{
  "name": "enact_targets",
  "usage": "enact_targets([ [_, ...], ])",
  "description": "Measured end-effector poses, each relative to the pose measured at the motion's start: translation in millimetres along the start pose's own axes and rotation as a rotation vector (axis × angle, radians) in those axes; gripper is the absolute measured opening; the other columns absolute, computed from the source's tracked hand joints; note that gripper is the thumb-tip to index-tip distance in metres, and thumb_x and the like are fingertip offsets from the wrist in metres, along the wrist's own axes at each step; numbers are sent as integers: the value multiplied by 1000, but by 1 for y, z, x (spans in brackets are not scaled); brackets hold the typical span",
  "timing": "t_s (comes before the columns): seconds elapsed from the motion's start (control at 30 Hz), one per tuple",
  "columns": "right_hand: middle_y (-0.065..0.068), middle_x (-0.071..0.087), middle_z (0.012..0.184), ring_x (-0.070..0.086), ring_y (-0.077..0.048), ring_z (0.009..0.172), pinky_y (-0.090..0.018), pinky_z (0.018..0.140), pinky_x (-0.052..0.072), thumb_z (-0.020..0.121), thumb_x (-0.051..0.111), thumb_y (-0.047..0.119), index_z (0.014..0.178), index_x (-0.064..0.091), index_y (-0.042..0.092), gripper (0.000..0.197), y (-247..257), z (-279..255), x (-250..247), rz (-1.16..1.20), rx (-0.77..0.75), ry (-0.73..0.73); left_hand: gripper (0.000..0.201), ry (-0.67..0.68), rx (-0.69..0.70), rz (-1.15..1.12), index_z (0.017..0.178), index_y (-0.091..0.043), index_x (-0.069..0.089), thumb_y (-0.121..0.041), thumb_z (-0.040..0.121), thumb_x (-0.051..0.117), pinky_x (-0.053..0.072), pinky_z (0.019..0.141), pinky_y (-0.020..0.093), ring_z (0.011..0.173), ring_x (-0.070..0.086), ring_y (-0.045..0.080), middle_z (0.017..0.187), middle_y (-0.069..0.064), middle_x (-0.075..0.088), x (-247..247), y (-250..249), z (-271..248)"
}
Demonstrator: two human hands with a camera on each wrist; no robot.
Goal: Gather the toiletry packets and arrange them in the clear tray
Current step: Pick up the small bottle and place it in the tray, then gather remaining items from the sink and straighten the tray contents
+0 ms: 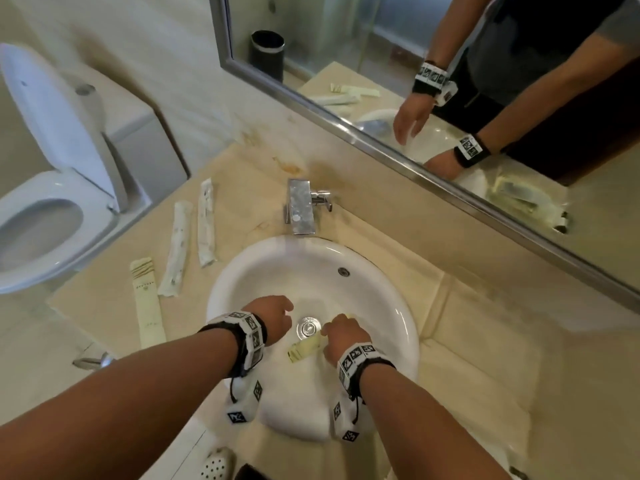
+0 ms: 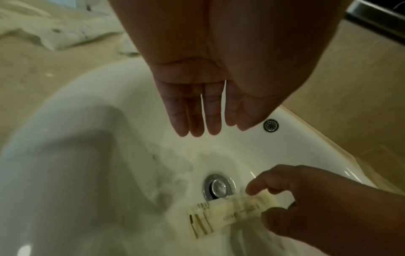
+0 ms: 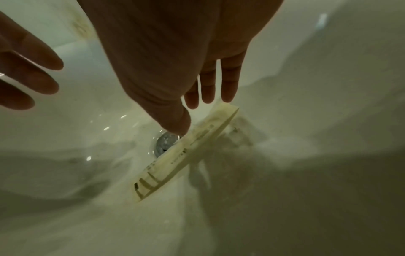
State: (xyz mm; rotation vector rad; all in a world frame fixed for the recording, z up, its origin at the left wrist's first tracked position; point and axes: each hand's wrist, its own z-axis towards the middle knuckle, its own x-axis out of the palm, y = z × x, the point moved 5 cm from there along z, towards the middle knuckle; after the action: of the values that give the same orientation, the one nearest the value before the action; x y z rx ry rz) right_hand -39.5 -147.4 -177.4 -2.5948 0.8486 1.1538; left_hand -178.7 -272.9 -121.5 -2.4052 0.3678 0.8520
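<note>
A cream toiletry packet [image 1: 304,350] with dark stripes at one end lies tilted in the white sink [image 1: 242,271], beside the drain [image 1: 307,327]. My right hand [image 1: 341,336] pinches its far end between thumb and fingers; in the right wrist view the packet [image 3: 181,155] stands on edge, casting a shadow. My left hand [image 1: 277,313] hovers over the basin, fingers straight [image 2: 203,128], holding nothing. Three more packets lie on the counter at left: a cream one [image 1: 147,303] and two white ones [image 1: 176,249] [image 1: 206,226]. The clear tray [image 1: 519,199] shows only as a mirror reflection.
A chrome faucet [image 1: 300,206] stands behind the basin. The overflow hole [image 1: 343,271] sits on the basin's far wall. A toilet [image 1: 41,216] with its lid up is left of the beige counter [image 1: 467,341]. The framed mirror [image 1: 381,147] runs along the back.
</note>
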Motion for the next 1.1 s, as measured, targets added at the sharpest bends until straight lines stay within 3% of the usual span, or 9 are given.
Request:
enact_targets([
  [0.23,-7,49,128,46,-31,123,-44,96,49,86,62,20,134,55,25,49,-5,47,10,-148,-81,34,39,81,-73,11,131,-27,57,-31,92,51,40,105,30,127,52,19,137,-2,56,27,1,28],
  [0.47,-7,57,123,50,-29,120,-42,97,38,92,56,23,127,61,22,35,2,53,27,-321,-90,72,36,45,-119,-39,129,-25,59,-29,94,49,40,107,30,126,52,19,135,-2,57,16,17,27],
  [0.63,-1,71,113,67,-26,107,-35,87,52,86,52,12,114,70,23,35,13,43,17,-164,-133,197,33,-16,-137,-91,124,-27,62,-29,93,51,42,105,29,121,55,19,131,-2,59,-12,29,15],
  [0.73,2,67,102,65,-23,101,-35,87,53,88,51,23,111,68,27,29,28,34,-16,-45,-142,164,33,-48,-133,-105,123,-28,62,-29,92,51,43,104,29,121,55,18,132,-3,59,-33,42,-1],
  [0.83,0,68,120,64,-24,110,-31,84,46,86,55,30,117,68,28,34,36,35,-42,66,-95,88,35,-75,-136,-88,126,-28,61,-28,93,50,42,105,28,124,54,20,135,-2,58,-52,53,-12],
  [0.93,1,66,121,62,-23,109,-29,84,46,87,57,30,119,66,27,33,53,22,-63,154,-70,11,37,-103,-133,-66,129,-26,60,-26,94,49,39,107,29,128,51,22,139,1,55,-74,68,-31],
  [1.0,3,66,105,63,-21,100,-29,77,46,87,58,34,107,66,29,22,67,10,-74,204,-59,-40,38,-119,-123,-58,130,-24,60,-25,94,50,38,108,29,129,50,22,141,2,54,-89,80,-42],
  [1.07,6,61,86,63,-19,86,-30,69,45,83,58,37,83,59,30,7,80,-3,-83,247,-37,-77,39,-133,-107,-49,131,-22,59,-26,93,52,39,107,29,129,50,22,141,2,54,-104,93,-52],
  [1.1,6,60,81,62,-18,81,-30,67,46,82,59,37,77,56,28,11,88,-9,-85,277,-26,-84,39,-142,-100,-48,131,-22,59,-26,94,52,39,107,29,129,50,22,141,2,54,-110,99,-57],
])
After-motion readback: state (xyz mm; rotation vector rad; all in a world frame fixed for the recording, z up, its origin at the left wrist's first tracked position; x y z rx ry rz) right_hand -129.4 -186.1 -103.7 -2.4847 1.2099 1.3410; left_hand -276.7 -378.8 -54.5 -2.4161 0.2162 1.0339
